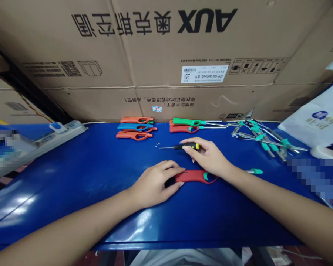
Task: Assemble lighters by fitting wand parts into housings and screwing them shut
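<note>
My left hand (157, 183) pinches the butt end of a red long-nosed lighter (192, 176) that lies on the blue table. Its trigger is teal, and part of its metal rod is hidden beneath my right forearm; a teal piece (256, 171) shows beyond the arm. Just above the lighter, my right hand (207, 153) has its fingers closed on the black-and-yellow handle of a screwdriver (179, 147). The thin shaft points left, towards several small screws (157, 143) on the table.
Orange and blue lighter shells (134, 136) lie at the back left. Beside them are green and red lighters (185, 122) with rods. Several loose metal rods with teal parts (262, 136) are heaped at the right. A large cardboard box (144, 74) walls off the back; a power strip (69, 131) sits left.
</note>
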The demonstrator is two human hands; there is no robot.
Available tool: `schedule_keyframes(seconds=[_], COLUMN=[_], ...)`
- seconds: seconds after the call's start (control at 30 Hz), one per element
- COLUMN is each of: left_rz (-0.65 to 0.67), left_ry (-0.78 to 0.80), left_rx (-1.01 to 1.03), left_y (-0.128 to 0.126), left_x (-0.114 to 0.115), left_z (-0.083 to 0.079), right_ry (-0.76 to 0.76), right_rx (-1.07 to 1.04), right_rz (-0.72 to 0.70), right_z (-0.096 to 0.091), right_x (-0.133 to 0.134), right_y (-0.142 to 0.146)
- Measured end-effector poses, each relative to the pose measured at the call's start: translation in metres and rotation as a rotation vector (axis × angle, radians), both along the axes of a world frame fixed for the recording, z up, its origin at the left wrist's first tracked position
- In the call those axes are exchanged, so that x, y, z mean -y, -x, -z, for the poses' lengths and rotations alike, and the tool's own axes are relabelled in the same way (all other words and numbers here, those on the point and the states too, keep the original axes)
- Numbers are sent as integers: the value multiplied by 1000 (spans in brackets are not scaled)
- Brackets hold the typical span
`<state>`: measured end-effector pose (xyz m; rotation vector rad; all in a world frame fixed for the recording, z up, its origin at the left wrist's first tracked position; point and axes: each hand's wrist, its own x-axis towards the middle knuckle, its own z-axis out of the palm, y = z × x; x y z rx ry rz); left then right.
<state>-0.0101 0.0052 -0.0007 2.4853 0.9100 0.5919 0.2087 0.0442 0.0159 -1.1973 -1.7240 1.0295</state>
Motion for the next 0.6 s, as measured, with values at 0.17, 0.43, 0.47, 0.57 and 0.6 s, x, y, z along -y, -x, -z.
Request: schedule_keyframes(seconds=[0.17,0.43,0.47,0.57,0.6], left_rz=[12,10,8,6,7], left_ry=[7,14,14,18,20], left_rx=[6,-1,1,14,19], left_y=[0,0,1,1,1], left_x=[1,0,0,0,0], left_z=[0,0,-1,-1,-1], right_ry=[-36,30,32,64,86], right_rx=[18,-150,-194,-404,-483], right_rz=[10,113,152,276,299], right_z=[10,0,-3,-12,-15], right_x=[-2,1,2,5,6], right_y=[1,-2,-4,-13,-17])
